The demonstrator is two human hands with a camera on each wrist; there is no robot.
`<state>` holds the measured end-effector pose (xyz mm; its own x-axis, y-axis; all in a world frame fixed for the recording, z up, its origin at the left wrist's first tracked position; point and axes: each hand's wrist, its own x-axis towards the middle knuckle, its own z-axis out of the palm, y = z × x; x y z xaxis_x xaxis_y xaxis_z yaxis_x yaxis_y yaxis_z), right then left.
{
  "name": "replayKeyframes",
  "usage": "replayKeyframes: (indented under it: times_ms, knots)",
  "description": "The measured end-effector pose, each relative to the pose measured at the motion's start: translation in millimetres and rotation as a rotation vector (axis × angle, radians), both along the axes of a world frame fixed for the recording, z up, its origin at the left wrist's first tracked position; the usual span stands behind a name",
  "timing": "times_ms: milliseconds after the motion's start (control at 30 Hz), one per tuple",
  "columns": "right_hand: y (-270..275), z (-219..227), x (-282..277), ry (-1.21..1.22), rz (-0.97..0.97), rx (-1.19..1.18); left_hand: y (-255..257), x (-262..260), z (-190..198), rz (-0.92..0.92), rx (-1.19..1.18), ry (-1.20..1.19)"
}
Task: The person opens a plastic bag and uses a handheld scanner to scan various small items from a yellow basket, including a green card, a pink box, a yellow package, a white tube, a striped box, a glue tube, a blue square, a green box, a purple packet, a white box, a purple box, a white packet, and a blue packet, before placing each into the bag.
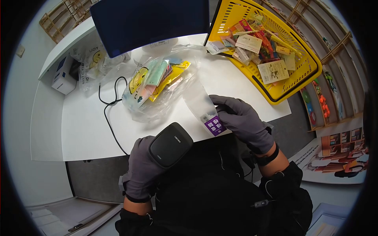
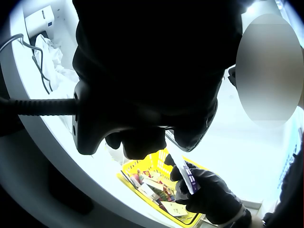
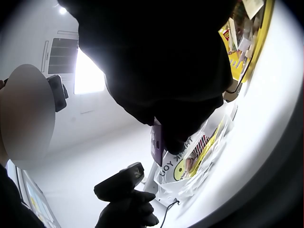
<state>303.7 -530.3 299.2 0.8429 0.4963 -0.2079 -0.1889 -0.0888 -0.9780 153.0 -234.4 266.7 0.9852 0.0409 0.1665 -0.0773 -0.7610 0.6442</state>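
Here, head view: left hand [image 1: 142, 169] grips black scanner [image 1: 171, 144] near the front edge of the white desk [image 1: 88, 129]; right hand [image 1: 246, 124] pinches clear packet [image 1: 197, 103] at its purple-labelled end, between filled plastic bag [image 1: 157, 112] and yellow basket [image 1: 316, 72]. Left wrist view: right fingers bent at packet; left fingers too dark to tell. Right wrist view: left fingers curled below scanner's head, right hand mostly silhouette.

The right hand [image 3: 159, 71], dark at twelve o'clock, holds a purple card [image 3: 157, 145]. At seven, the left hand [image 3: 127, 211] grips a scanner [image 3: 118, 184]. A smiley-printed bag [image 3: 167, 179] sits at five, a yellow basket [image 3: 262, 45] at two, and a ceiling light [image 3: 89, 77] glows at ten.
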Motion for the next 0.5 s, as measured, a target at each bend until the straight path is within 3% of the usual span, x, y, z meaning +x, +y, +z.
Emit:
replayKeyframes:
  times_ms: [433,500]
  knots:
    - [5.4,3.0,-2.7,0.008,0.039,-0.013,-0.7,5.6,-4.5,0.070,-0.031,-0.018]
    - [7.0,0.8,0.4,0.003,0.010,-0.004,3.5,8.8,-1.6,0.062,-0.133,0.108]
